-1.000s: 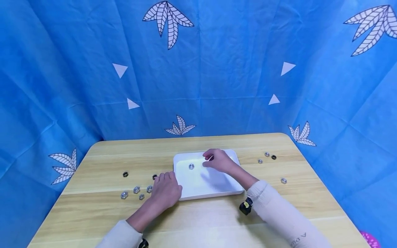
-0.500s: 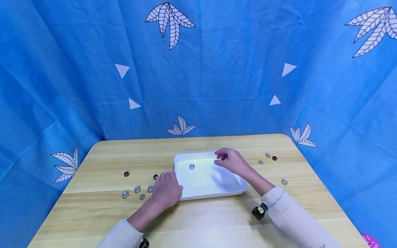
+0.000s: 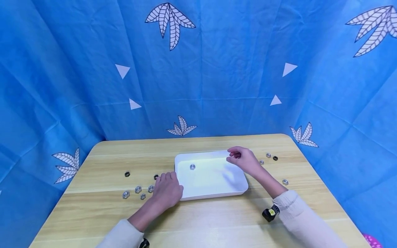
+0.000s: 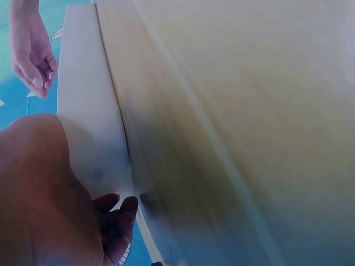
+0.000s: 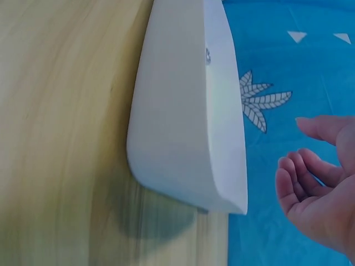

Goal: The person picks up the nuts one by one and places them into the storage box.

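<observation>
A white rectangular tray (image 3: 214,197) lies on the wooden table with one silver hex nut (image 3: 192,167) inside, left of its middle. At the tray's left end, my left hand (image 3: 167,190) holds the wall, its fingers curled along the outer side; in the left wrist view the fingers (image 4: 119,221) bend at the tray's far corner. Above the tray's back right corner hovers my right hand (image 3: 243,160), fingers loosely curled and thumb apart. Nothing shows between thumb and fingers in the right wrist view.
Left of the tray lie several silver nuts (image 3: 138,189) and two black nuts, one (image 3: 127,174) farther out and one (image 3: 156,176) near my left hand. Right of it are several silver nuts (image 3: 285,182) and a black nut (image 3: 275,158). A blue curtain (image 3: 198,69) hangs behind the table.
My right hand has moved rightward over the tray, from near its middle to its back right corner. The left hand has stayed at the tray's left end, and the nut inside has not moved.
</observation>
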A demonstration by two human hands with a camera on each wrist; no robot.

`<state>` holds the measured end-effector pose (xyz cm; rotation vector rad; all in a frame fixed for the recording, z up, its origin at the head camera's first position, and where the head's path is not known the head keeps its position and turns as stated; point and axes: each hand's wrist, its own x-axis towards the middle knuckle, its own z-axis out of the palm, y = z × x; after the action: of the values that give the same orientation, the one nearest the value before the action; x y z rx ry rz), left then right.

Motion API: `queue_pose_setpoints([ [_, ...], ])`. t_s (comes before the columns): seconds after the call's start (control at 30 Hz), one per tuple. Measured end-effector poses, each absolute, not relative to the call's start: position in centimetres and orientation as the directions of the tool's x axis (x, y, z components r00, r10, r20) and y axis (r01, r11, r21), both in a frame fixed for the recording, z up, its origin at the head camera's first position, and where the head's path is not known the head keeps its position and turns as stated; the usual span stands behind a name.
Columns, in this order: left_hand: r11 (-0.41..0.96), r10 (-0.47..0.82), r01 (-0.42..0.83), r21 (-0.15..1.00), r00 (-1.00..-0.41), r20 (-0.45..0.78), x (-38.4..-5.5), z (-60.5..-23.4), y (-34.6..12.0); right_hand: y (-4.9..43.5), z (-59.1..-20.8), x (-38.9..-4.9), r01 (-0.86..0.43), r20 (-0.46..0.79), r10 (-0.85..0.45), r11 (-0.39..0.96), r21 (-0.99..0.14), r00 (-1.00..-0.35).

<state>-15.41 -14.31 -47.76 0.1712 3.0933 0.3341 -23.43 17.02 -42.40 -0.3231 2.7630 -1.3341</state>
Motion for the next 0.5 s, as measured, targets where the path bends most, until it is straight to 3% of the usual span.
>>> queue_pose_setpoints([
  [0.5,0.971,0.112,0.108,0.214,-0.994,-0.009,-15.6,-48.0,-14.2,20.5,-43.2,-23.3,-0.121,0.044,-0.139,0.62,-0.775,-0.989],
])
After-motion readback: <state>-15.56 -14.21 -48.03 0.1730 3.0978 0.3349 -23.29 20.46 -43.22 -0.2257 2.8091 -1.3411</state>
